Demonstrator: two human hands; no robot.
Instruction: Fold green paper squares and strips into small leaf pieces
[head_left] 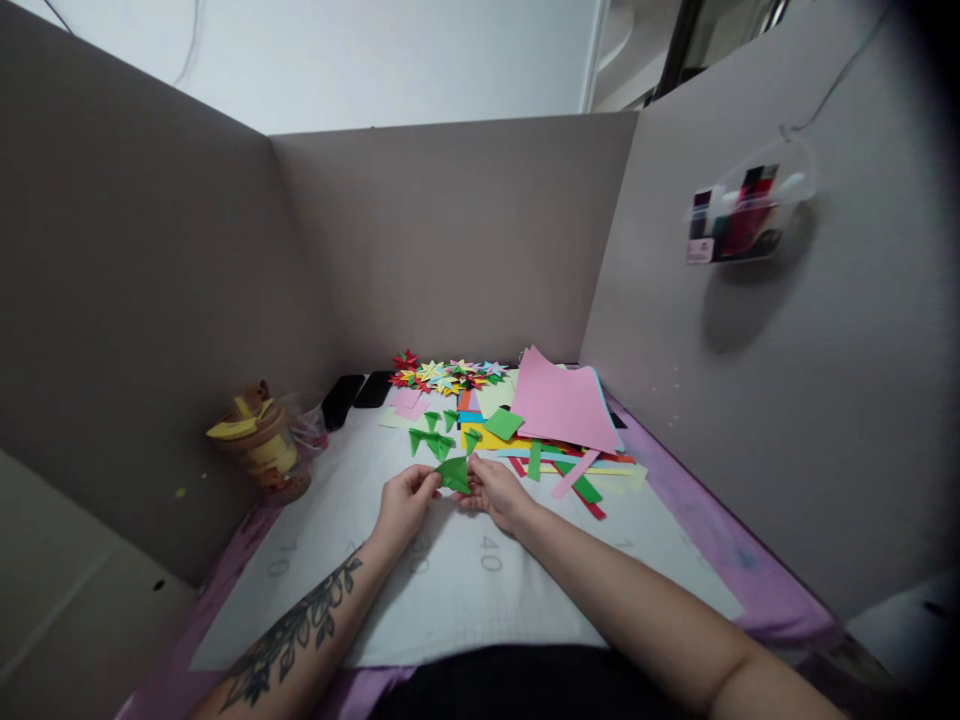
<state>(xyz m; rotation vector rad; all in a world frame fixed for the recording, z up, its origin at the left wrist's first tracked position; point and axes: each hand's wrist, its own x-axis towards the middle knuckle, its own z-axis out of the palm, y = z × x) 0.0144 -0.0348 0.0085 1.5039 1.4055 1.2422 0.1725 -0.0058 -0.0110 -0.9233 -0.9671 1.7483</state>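
Observation:
Both hands pinch one folded green paper piece (pixel 454 473) above a white cutting mat (pixel 465 590). My left hand (pixel 406 503) grips its left edge with closed fingers. My right hand (pixel 496 492) holds its right edge, fingers curled. Just beyond lie several small folded green pieces (pixel 433 435) and a green paper square (pixel 503 424). Farther back sits a row of finished paper stars (pixel 448 375) in red, yellow, blue and green.
A stack of coloured sheets topped by pink paper (pixel 564 403) lies at the right, with loose strips (pixel 577 480) in front. A brown and yellow container (pixel 259 450) stands at the left. Cardboard walls enclose the desk; a clear hanging tray (pixel 742 215) is on the right wall.

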